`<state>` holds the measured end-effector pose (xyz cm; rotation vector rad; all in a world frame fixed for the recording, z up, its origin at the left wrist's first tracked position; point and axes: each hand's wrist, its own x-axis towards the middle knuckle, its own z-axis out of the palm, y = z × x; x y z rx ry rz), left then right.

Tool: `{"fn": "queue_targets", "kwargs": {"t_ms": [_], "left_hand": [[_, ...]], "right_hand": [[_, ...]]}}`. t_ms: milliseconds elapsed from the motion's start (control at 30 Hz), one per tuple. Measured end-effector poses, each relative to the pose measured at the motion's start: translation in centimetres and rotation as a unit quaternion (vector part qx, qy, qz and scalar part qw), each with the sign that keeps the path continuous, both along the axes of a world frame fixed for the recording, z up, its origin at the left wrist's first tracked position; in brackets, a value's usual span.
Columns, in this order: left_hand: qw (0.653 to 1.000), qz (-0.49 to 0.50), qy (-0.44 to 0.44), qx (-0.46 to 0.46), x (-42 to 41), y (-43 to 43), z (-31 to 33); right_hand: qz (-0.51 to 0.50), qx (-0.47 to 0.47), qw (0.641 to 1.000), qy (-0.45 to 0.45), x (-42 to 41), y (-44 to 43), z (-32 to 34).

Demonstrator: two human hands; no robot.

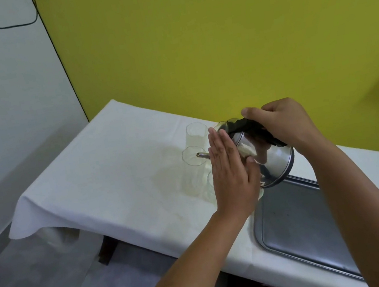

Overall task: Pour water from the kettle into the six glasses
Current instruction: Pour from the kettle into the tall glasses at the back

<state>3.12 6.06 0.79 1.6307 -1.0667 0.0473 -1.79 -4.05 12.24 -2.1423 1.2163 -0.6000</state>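
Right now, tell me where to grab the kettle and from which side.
Grip the kettle by its black handle, coming from above on the right, as the right hand does. It is tipped with the spout over a glass, so the handle faces up. The left hand lies flat against the steel body.

Even, diffuse indoor light, moderately bright, with no single source visible. The white cloth on the bench (104, 182) is close to overexposed, so its folds read faintly. Soft shadow falls beneath the bench's near edge onto the floor (31, 282). The kettle (272, 162) above the bench carries broad, dull reflections rather than sharp glare. The glasses (196, 147) beside it are hard to resolve against the cloth. Wide-angle distortion bends the wall corner line; overall sharpness is slightly soft.
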Motion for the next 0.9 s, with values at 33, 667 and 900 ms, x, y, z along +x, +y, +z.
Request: {"fn": "queue_targets", "kwargs": {"t_ms": [33, 667, 900], "left_hand": [[1.000, 0.002, 0.000, 0.001, 0.0, -0.1, -0.1], [1.000, 0.017, -0.009, 0.020, -0.7, -1.1, -0.5], [0.999, 0.025, 0.013, 0.015, 0.0, -1.2, -0.5]], "right_hand": [[0.003, 0.001, 1.000, 0.003, 0.0, -0.1, 0.0], [0.038, -0.022, 0.999, 0.024, -0.3, -1.6, 0.0], [0.066, -0.052, 0.995, 0.053, 1.3, -1.4, 0.8]]}}
